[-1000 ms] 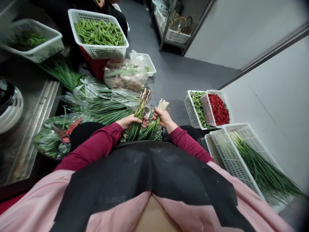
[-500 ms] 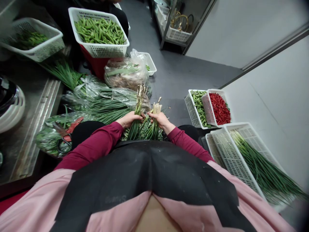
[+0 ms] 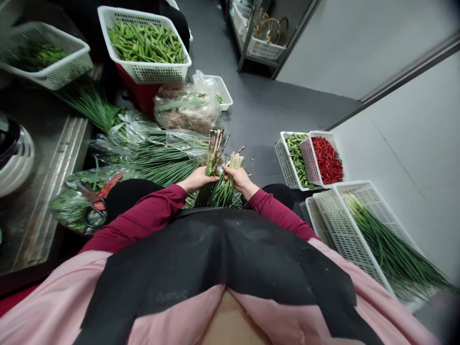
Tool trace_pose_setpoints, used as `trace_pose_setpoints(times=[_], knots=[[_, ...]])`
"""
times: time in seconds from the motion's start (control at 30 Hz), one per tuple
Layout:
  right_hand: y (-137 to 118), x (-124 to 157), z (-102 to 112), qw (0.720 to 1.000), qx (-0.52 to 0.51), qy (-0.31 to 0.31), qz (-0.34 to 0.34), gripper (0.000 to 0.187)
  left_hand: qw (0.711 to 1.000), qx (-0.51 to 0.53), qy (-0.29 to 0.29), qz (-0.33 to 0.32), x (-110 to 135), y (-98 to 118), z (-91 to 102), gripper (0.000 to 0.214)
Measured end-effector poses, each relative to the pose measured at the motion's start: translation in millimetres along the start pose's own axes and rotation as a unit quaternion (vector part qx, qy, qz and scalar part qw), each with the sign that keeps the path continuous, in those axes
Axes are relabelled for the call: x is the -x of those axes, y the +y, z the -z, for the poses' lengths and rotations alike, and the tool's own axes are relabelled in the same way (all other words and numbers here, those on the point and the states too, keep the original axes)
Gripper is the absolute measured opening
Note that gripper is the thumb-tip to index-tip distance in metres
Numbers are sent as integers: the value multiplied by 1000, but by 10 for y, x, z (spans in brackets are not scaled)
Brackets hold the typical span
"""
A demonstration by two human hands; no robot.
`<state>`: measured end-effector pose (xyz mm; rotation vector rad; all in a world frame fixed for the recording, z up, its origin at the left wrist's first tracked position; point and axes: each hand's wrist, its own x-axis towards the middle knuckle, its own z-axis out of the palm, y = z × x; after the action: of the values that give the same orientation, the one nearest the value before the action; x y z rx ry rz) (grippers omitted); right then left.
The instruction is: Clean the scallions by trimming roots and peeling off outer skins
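Operating remotely, I had the left grip [image 3: 197,179] wrapped around a brown-ended bunch of green onions [image 3: 214,149] and the right grip [image 3: 240,180] grasping a paler-ended bunch [image 3: 235,161]. They stood side by side, leaves downward, just beyond the black apron [image 3: 223,244]. Bagged long greens [image 3: 161,160] lay near my left grip.

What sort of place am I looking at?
Probably a kitchen prep area, though possibly a produce-packing room: red chillies fill a white basket, held scallions show dirty root ends, and a metal rack stands on the grey floor.
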<state>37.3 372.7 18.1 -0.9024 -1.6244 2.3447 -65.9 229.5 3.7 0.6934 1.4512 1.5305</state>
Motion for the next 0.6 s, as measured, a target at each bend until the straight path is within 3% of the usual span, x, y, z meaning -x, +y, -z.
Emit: trace_pose_setpoints(times=[0.13,0.27,0.4,0.6], knots=[[20,12,-36,1000,17,8,11,36,1000,19,0,24,15,-11,-27,53],[11,37,-40,998,60,-33,16,33,995,85,-7,55,10,-29,4,49],[13,51,-48,993,109,-48,25,31,997,65,26,25,-6,-32,21,49],[-23,72,-56,990,128,-45,45,29,998,56,20,9,-38,-61,41,53]])
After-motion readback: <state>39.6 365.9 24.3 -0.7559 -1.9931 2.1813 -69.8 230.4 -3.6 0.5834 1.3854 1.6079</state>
